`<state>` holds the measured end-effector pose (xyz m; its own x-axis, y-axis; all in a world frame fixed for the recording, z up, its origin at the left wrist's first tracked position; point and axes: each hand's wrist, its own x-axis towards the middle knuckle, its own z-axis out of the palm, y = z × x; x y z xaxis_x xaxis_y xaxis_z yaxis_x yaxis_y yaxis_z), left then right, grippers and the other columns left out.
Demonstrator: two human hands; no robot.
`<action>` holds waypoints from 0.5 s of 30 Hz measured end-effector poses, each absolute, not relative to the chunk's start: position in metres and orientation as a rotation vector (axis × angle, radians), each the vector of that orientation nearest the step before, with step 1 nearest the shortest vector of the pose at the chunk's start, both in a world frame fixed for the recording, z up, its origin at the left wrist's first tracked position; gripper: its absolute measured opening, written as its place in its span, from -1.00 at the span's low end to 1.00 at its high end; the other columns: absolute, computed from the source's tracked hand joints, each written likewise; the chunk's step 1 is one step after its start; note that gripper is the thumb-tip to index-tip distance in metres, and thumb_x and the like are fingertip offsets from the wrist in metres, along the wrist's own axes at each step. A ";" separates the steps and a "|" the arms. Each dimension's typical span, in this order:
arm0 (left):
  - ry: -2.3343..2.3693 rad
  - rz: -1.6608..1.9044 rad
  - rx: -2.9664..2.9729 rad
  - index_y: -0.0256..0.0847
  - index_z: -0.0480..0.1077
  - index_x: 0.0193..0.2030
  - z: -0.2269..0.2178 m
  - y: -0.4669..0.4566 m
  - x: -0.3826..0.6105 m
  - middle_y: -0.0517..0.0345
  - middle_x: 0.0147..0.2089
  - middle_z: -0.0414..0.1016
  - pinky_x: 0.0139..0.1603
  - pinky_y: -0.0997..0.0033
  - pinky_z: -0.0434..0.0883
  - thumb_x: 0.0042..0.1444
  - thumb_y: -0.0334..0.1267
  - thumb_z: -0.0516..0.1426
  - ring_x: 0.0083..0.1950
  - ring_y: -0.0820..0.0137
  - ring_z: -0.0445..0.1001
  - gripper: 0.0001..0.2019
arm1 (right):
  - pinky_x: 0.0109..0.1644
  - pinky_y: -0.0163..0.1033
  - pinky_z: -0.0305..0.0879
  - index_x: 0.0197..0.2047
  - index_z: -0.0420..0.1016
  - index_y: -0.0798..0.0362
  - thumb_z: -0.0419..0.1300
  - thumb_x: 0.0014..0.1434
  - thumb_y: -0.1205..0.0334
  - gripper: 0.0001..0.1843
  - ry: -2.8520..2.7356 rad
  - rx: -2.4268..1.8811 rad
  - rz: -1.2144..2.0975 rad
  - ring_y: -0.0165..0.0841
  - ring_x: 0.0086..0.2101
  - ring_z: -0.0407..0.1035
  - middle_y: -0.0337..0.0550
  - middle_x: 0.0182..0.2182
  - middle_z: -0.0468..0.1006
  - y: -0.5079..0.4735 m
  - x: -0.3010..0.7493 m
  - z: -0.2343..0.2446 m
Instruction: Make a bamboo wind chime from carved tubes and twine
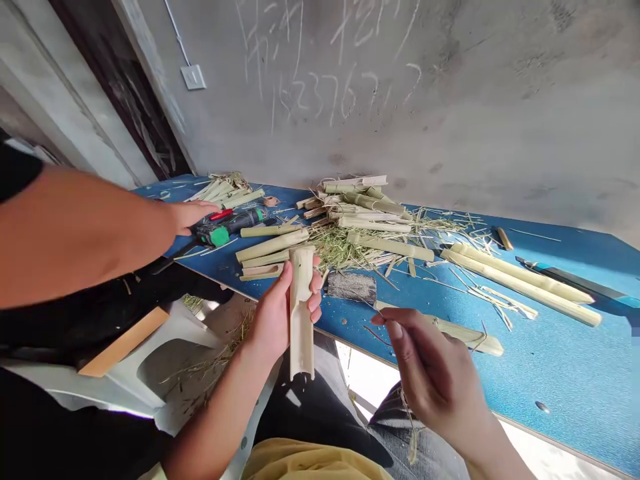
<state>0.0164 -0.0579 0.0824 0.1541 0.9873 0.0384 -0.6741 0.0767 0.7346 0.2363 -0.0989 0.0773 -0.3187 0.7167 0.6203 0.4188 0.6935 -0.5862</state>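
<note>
My left hand is wrapped round a pale split bamboo piece, held upright over my lap at the near edge of the blue table. My right hand is lower right, fingers pinched on a thin bamboo strand that hangs down from it. A grey sanding pad lies on the table between my hands. A curved bamboo strip rests just beyond my right hand.
A co-worker's arm reaches in from the left, hand on a green and black tool. Cut bamboo pieces and shavings are heaped mid-table. Two long bamboo halves and a blue-handled knife lie right. A white plastic chair stands left.
</note>
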 end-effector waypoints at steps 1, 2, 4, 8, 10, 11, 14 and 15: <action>0.545 1.349 0.681 -0.25 0.51 0.05 0.080 -0.061 0.019 0.24 -0.31 0.35 -0.52 0.59 0.37 0.22 0.07 0.33 -0.49 0.57 0.31 -0.55 | -0.53 -0.44 0.11 0.05 0.41 -0.02 0.05 0.51 0.35 -0.84 -1.977 -0.859 0.363 -0.56 -0.64 0.14 -0.42 -0.55 0.36 -0.100 0.233 0.077; 0.538 1.357 0.665 -0.24 0.51 0.05 0.078 -0.064 0.020 0.23 -0.30 0.37 -0.51 0.58 0.39 0.20 0.07 0.35 -0.47 0.56 0.33 -0.55 | -0.53 -0.45 0.13 0.05 0.40 -0.01 0.05 0.51 0.36 -0.84 -1.993 -0.849 0.327 -0.56 -0.65 0.15 -0.43 -0.56 0.35 -0.101 0.231 0.077; 0.525 1.369 0.648 -0.24 0.51 0.04 0.075 -0.069 0.024 0.21 -0.27 0.40 -0.49 0.57 0.42 0.17 0.06 0.38 -0.45 0.55 0.36 -0.54 | -0.50 -0.46 0.18 0.06 0.39 0.00 0.06 0.50 0.37 -0.84 -2.006 -0.854 0.244 -0.56 -0.63 0.20 -0.42 -0.54 0.38 -0.102 0.229 0.075; 0.501 1.375 0.658 -0.23 0.51 -0.02 0.071 -0.071 0.029 0.20 -0.24 0.44 -0.46 0.56 0.44 0.13 0.04 0.41 -0.42 0.54 0.40 -0.56 | -0.44 -0.47 0.25 0.07 0.39 0.03 0.06 0.51 0.36 -0.85 -1.995 -0.886 0.019 -0.56 -0.56 0.34 -0.30 -0.40 0.57 -0.099 0.232 0.072; 0.497 1.370 0.679 -0.22 0.50 -0.03 0.070 -0.068 0.031 0.20 -0.25 0.45 -0.44 0.53 0.46 0.14 0.05 0.40 -0.42 0.52 0.40 -0.57 | -0.41 -0.46 0.28 0.06 0.40 0.04 0.06 0.51 0.36 -0.86 -1.998 -0.901 -0.060 -0.54 -0.52 0.40 -0.25 -0.34 0.63 -0.096 0.233 0.070; 0.495 1.371 0.692 -0.21 0.49 -0.03 0.069 -0.065 0.033 0.20 -0.25 0.45 -0.43 0.52 0.46 0.14 0.06 0.40 -0.42 0.52 0.40 -0.56 | -0.40 -0.46 0.29 0.05 0.40 0.05 0.07 0.50 0.37 -0.86 -1.993 -0.906 -0.078 -0.54 -0.51 0.42 -0.24 -0.32 0.64 -0.094 0.235 0.069; 0.495 1.393 0.753 -0.21 0.49 -0.05 0.068 -0.055 0.036 0.20 -0.25 0.45 -0.42 0.49 0.46 0.14 0.08 0.40 -0.41 0.50 0.39 -0.56 | -0.42 -0.48 0.27 0.02 0.43 0.06 0.10 0.49 0.37 -0.88 -1.945 -0.942 -0.091 -0.58 -0.55 0.40 -0.27 -0.35 0.63 -0.091 0.241 0.067; 0.496 1.405 0.780 -0.20 0.48 -0.05 0.067 -0.052 0.036 0.20 -0.25 0.45 -0.39 0.48 0.48 0.14 0.07 0.39 -0.40 0.49 0.40 -0.57 | -0.42 -0.48 0.27 0.02 0.44 0.06 0.11 0.48 0.37 -0.88 -1.927 -0.971 -0.096 -0.58 -0.57 0.38 -0.29 -0.38 0.62 -0.091 0.243 0.066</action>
<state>0.0364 -0.0516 0.0666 0.1282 0.9822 0.1374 -0.6784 -0.0142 0.7345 0.2433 -0.0911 0.0657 -0.2411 0.5867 0.7731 0.6607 0.6827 -0.3121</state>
